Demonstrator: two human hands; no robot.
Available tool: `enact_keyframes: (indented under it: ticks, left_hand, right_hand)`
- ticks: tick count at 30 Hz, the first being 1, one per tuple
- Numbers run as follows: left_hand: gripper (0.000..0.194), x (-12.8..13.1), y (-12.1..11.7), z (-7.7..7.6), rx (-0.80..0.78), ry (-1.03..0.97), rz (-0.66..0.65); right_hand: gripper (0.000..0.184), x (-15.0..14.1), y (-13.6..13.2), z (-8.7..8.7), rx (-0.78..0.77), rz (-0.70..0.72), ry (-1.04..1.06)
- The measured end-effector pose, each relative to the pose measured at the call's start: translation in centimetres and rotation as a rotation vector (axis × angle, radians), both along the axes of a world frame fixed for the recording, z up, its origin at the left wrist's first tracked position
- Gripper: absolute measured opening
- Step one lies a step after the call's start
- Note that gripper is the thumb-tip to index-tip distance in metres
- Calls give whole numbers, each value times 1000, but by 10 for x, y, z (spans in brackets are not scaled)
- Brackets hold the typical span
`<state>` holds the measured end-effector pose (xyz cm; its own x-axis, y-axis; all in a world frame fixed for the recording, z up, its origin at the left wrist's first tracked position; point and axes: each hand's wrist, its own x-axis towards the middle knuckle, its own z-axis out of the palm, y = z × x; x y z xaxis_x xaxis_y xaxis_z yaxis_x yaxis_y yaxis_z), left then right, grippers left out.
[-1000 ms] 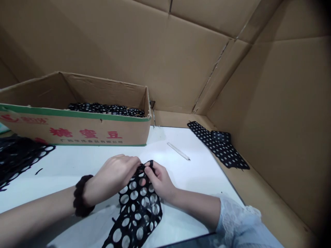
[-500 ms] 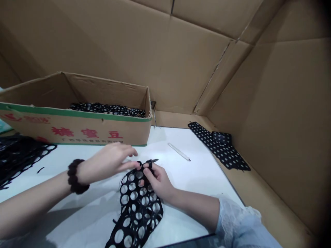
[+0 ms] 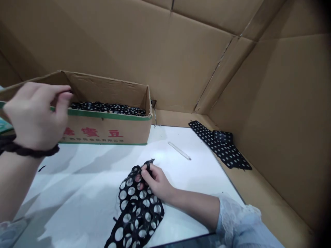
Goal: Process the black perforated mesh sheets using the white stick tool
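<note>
My right hand pinches the upper end of a black, floppy sheet full of round holes, which hangs down onto the white tabletop. A dark pointed tip pokes out above those fingers; its kind is unclear. Up at the left, my left hand is raised in front of the cardboard box. Its thumb and forefinger are pressed together with a small dark bit between them, too little shown to name. A dark scrunchie circles that wrist.
More black holed material lies inside the box. A white pen-like stick rests on the white table. Flat black holed sheets lie along the right edge, by the cardboard wall. A black scrap sits at the left.
My left hand has left the holed sheet and swung up and left to the box, its fingers now closed. My right hand keeps its grip on the sheet, nearly still.
</note>
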<state>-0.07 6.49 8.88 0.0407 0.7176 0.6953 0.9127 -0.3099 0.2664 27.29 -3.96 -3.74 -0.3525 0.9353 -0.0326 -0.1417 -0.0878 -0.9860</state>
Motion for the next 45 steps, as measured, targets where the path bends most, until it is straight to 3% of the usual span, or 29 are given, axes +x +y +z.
enact_keyframes:
  ticks: [3, 4, 7, 9, 12, 15, 18, 20, 23, 25, 26, 28, 29, 31, 33, 35, 38, 40, 42, 45]
  left_hand:
    - [51, 1, 9, 0, 113, 230, 111]
    - [50, 7, 6, -2, 128, 271, 88]
    - [42, 38, -17, -12, 77, 390, -195]
    - [38, 60, -35, -25, -98, 489, -508]
    - [32, 84, -51, -47, -291, 519, -736]
    - [29, 93, -54, -63, -336, 521, -781]
    - [30, 93, -53, -67, -363, 499, -767]
    - [27, 92, -51, -63, -456, 434, -777]
    - [27, 88, -45, -46, -765, 201, -813]
    - [32, 81, -41, -31, -855, -11, -742]
    - [33, 75, -38, -23, -771, -104, -650]
    - [33, 57, -29, -11, -357, -238, -323]
    - [35, 47, -23, -7, -124, -244, -146]
    - [41, 24, -8, -3, 137, -131, 69]
    - [47, 6, 8, -3, 116, 83, 65]
    - [53, 0, 16, -5, 39, 232, 25]
    - [54, 16, 6, -9, 34, 272, -71]
    - [51, 39, -13, -16, -36, 300, -262]
    - [47, 62, -33, -29, -240, 391, -542]
    - [33, 86, -54, -50, -460, 434, -707]
  right_hand:
    - [27, 1, 0, 0, -8, -35, 22]
    - [26, 1, 1, 0, -7, -44, 41]
    - [25, 1, 1, 2, 8, -89, 87]
    - [25, 1, 1, 4, 29, -122, 93]
    - [28, 1, 2, 5, 57, -146, 116]
    - [32, 2, 3, 6, 76, -155, 95]
    - [32, 1, 4, 8, 72, -135, -51]
    - [33, 0, 4, 11, 22, -118, -122]
    - [38, -2, 1, 13, -21, -102, -106]
    - [40, -2, -1, 12, -6, -126, -107]
    - [41, -2, -2, 11, 0, -143, -125]
    - [42, -1, -3, 9, 1, -160, -164]
    - [43, -1, -3, 8, 4, -156, -176]
    - [44, -1, -1, 8, 26, -144, -175]
    - [45, -1, 0, 9, 42, -147, -165]
    - [45, -1, 1, 8, 45, -158, -144]
    - [44, 0, 1, 6, 48, -192, -97]
    - [43, 0, 1, 5, 49, -208, -70]
    - [42, 1, 1, 5, 45, -208, -49]
    - [42, 1, 0, 7, 46, -181, -4]
